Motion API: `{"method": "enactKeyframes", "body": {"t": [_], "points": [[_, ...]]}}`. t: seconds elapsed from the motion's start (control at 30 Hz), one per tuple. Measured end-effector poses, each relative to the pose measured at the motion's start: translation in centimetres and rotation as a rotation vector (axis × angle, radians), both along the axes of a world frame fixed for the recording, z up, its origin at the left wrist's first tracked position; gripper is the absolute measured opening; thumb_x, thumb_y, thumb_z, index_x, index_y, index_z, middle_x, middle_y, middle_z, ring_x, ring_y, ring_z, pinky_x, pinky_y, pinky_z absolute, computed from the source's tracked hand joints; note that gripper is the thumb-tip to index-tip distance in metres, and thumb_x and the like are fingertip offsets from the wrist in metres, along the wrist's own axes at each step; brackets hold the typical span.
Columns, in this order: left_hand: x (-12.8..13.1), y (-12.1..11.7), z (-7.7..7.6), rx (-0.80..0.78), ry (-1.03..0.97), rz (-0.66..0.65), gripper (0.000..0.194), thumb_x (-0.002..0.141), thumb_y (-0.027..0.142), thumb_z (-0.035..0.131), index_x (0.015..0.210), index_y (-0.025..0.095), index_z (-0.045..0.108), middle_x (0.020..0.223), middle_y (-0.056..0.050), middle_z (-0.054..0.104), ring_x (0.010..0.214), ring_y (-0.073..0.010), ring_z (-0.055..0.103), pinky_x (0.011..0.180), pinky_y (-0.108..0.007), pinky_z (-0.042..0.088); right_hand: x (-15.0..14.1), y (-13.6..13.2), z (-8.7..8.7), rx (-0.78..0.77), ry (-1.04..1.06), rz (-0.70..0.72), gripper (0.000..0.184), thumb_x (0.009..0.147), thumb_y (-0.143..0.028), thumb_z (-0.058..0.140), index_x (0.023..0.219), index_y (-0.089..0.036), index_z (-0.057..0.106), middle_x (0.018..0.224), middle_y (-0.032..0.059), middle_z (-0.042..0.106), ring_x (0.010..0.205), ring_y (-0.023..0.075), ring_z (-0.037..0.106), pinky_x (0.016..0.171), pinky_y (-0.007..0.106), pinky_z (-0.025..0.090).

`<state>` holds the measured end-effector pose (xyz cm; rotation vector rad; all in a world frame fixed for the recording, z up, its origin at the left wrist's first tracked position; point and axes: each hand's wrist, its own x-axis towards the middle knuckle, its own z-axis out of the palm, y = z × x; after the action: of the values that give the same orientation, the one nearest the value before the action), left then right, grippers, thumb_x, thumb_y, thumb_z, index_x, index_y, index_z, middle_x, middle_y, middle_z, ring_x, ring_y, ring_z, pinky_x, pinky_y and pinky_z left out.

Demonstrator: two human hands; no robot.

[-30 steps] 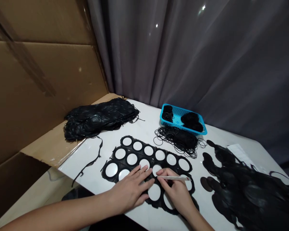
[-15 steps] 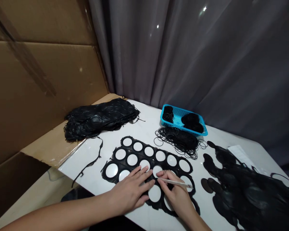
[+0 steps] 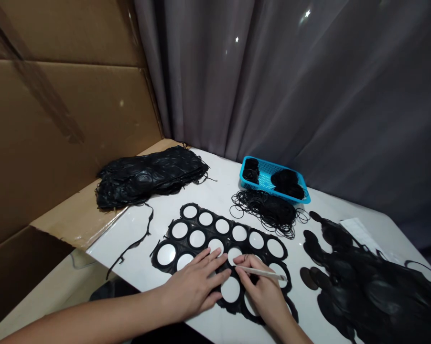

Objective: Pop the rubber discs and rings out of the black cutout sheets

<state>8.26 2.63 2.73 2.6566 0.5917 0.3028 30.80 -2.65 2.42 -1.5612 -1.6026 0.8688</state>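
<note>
A black rubber sheet (image 3: 215,234) with rows of round cut-out holes lies flat on the white table (image 3: 215,191). My left hand (image 3: 196,284) rests palm down on its near part, fingers stretched out and pressing the sheet. My right hand (image 3: 263,291) sits just right of it, fingers pinched round a thin white pointed tool (image 3: 263,273) whose tip lies over the sheet near my left fingertips.
A blue basket (image 3: 273,177) with black rings stands at the back, a loose heap of thin black rings (image 3: 269,210) in front of it. A stack of black sheets (image 3: 147,174) lies at the left, black discs and scraps (image 3: 366,286) at the right. Cardboard (image 3: 58,119) walls the left side.
My right hand has drawn slightly left toward my left hand, and the tool has tilted a little. My left hand stays flat on the sheet.
</note>
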Motion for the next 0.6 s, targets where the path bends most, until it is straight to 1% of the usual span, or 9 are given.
{"method": "enactKeyframes", "body": {"t": [0.1,0.17,0.23,0.3,0.33,0.4,0.47,0.53,0.6], "points": [[0.0,0.1,0.1,0.001,0.022,0.002,0.060,0.088,0.024,0.068,0.144,0.020,0.048,0.156,-0.014,0.039,0.145,-0.0334,0.034,0.120,-0.050,0.026,-0.3,-0.5,-0.5,0.095,-0.100,0.060,0.019,0.099,-0.025,0.051,0.082,-0.024,0.061,0.096,0.0074,0.069,0.093,0.0252,0.065,0.083,0.037,0.051],[0.0,0.1,0.0,-0.003,0.025,0.004,0.060,0.087,0.024,0.068,0.144,0.020,0.048,0.157,-0.015,0.039,0.145,-0.0329,0.035,0.120,-0.049,0.027,-0.5,-0.9,-1.2,0.231,-0.264,0.159,0.019,0.098,-0.016,0.046,0.093,-0.024,0.063,0.100,0.0094,0.070,0.097,0.0264,0.064,0.086,0.039,0.051],[0.0,0.1,-0.1,0.000,0.017,0.000,0.061,0.087,0.026,0.068,0.145,0.020,0.048,0.157,-0.015,0.038,0.145,-0.0326,0.035,0.120,-0.049,0.028,-0.3,-0.7,-1.7,0.392,-0.460,0.225,0.029,0.095,-0.007,0.040,0.102,-0.022,0.064,0.105,0.0124,0.069,0.103,0.0285,0.062,0.088,0.041,0.050],[0.0,0.1,-0.3,0.018,0.015,-0.004,0.061,0.087,0.026,0.069,0.144,0.020,0.048,0.157,-0.016,0.038,0.145,-0.0329,0.036,0.120,-0.049,0.029,0.8,0.4,-1.9,0.509,-0.607,0.199,0.035,0.093,-0.002,0.035,0.104,-0.021,0.063,0.106,0.0144,0.069,0.103,0.0296,0.061,0.086,0.042,0.050],[0.0,0.0,-0.3,0.031,0.022,-0.006,0.061,0.087,0.025,0.069,0.144,0.019,0.048,0.157,-0.016,0.038,0.145,-0.0333,0.036,0.119,-0.050,0.029,1.7,1.2,-1.7,0.537,-0.650,0.153,0.035,0.093,-0.003,0.034,0.104,-0.020,0.063,0.104,0.0146,0.069,0.101,0.0295,0.062,0.084,0.042,0.050],[0.0,-0.1,-0.4,0.056,0.035,-0.006,0.061,0.086,0.024,0.070,0.143,0.019,0.049,0.156,-0.017,0.039,0.145,-0.0341,0.036,0.119,-0.050,0.029,4.1,3.3,-0.9,0.514,-0.689,0.022,0.030,0.096,-0.010,0.035,0.105,-0.019,0.062,0.100,0.0142,0.068,0.094,0.0287,0.063,0.079,0.041,0.051],[0.0,-0.2,-0.5,0.071,0.022,-0.003,0.061,0.085,0.024,0.070,0.142,0.019,0.050,0.155,-0.016,0.040,0.144,-0.0343,0.037,0.119,-0.050,0.029,6.4,5.1,0.1,0.415,-0.649,-0.207,0.022,0.098,-0.024,0.039,0.092,-0.020,0.060,0.089,0.0118,0.068,0.083,0.0274,0.063,0.070,0.038,0.050],[-0.1,-0.2,-0.6,0.077,-0.003,-0.007,0.058,0.086,0.026,0.069,0.140,0.019,0.050,0.155,-0.015,0.040,0.144,-0.0341,0.038,0.119,-0.049,0.029,7.9,6.0,0.8,0.263,-0.497,-0.336,0.025,0.098,-0.038,0.045,0.082,-0.022,0.056,0.077,0.0075,0.066,0.070,0.0242,0.062,0.064,0.035,0.049],[-0.1,-0.1,-0.5,0.076,-0.016,-0.012,0.053,0.090,0.030,0.066,0.140,0.020,0.051,0.155,-0.015,0.041,0.144,-0.0337,0.038,0.119,-0.050,0.031,8.2,5.9,1.0,0.086,-0.251,-0.352,0.030,0.094,-0.048,0.051,0.078,-0.023,0.054,0.068,0.0029,0.064,0.061,0.0209,0.059,0.060,0.032,0.048]]}}
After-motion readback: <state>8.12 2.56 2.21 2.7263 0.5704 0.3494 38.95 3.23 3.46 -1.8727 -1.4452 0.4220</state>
